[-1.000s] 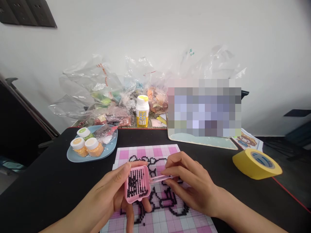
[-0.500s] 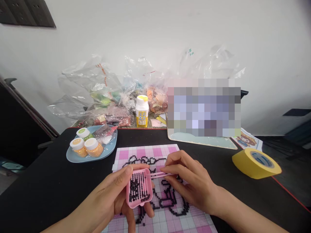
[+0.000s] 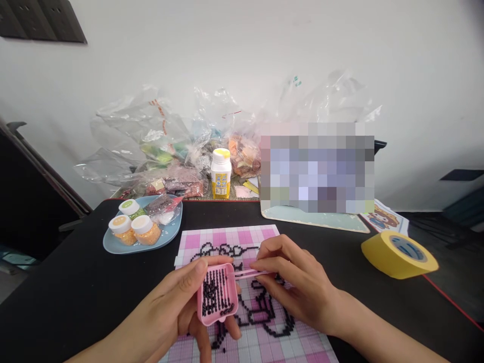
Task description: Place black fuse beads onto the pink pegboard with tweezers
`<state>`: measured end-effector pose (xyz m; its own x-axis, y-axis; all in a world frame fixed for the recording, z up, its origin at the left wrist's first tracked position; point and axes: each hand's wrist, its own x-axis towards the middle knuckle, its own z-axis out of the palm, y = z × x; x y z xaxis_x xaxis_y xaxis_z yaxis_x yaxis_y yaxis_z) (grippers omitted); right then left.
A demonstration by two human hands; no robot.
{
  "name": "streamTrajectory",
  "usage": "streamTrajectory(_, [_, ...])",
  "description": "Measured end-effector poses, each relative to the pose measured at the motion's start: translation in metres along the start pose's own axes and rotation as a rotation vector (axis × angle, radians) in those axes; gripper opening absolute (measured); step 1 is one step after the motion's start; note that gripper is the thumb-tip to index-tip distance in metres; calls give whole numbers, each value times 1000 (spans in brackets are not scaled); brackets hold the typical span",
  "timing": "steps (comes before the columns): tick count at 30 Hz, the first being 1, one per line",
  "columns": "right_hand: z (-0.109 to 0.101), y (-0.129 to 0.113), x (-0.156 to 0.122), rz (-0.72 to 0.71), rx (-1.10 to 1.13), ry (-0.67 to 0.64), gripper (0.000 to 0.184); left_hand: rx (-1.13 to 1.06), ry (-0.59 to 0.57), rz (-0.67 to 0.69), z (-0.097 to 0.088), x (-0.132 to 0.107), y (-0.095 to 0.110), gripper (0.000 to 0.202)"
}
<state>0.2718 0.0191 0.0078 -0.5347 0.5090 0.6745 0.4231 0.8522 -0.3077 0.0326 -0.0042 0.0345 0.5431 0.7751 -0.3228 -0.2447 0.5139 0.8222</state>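
The tweezers (image 3: pixel 247 274) lie nearly level across the view, long axis left to right, their two slim arms slightly parted and the tips pointing left into the upper right part of the pink tray (image 3: pixel 235 297). The tray's longer axis runs away from the person, leaning a little; its small tab (image 3: pixel 222 319) sits on the near edge, and its open face tips towards the person.

The left hand (image 3: pixel 189 297) has its grip closed on the tray's left side, thumb on the rim, holding it above the checked board (image 3: pixel 230 235). The right hand (image 3: pixel 302 282) has a narrow pinch grip on the tweezers, over the board as well — a short gap parts the two hands.

The board's far edge stops short of the light-blue panel (image 3: pixel 313 223). Black bench (image 3: pixel 333 247) surface runs from the board leftwards to the blue plate (image 3: pixel 113 248) and rightwards to the yellow tape roll (image 3: pixel 381 257).

The tray is glossy pink with rounded corners; black beads (image 3: pixel 210 297) line its grooves and heap towards the left. The tweezers are pale pink, and a black bead outline (image 3: pixel 278 334) covers much of the board.
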Motion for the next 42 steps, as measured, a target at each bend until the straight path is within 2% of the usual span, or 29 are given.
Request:
streamTrajectory(26, [-3, -2, 2, -10, 9, -3, 13, -6, -10, 11, 3, -1, 1, 47])
streamTrajectory(30, [-7, 1, 2, -8, -3, -5, 14, 50, 100, 26, 6, -1, 7, 40])
streamTrajectory(32, [-10, 4, 2, 8, -7, -34, 12, 60, 188, 45, 5, 0, 9, 46])
streamTrajectory(36, [-14, 9, 2, 36, -30, -105, 10, 33, 252, 34, -1, 1, 10, 52])
streamTrajectory(42, [-14, 8, 3, 42, -42, -124, 9, 45, 293, 49, -3, 0, 9, 52])
